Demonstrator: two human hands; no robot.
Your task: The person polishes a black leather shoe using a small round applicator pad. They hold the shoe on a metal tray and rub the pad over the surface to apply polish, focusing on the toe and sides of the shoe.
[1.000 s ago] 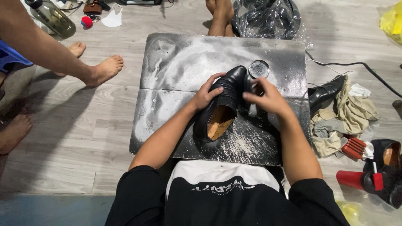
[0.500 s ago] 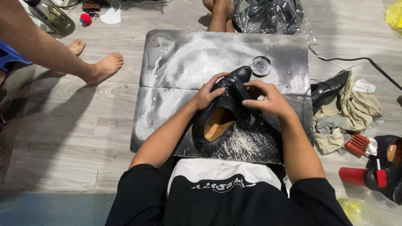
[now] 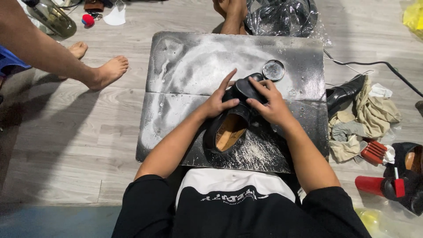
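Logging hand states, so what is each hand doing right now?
Left hand: closed on the glossy black leather shoe, index finger raised.
Right hand: fingers curled on the shoe's toe; whether it holds anything else cannot be told.

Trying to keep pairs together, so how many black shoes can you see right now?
3: one shoe held by both hands on the board, one at the board's right edge, one far right, partly cut off. More may be hidden.
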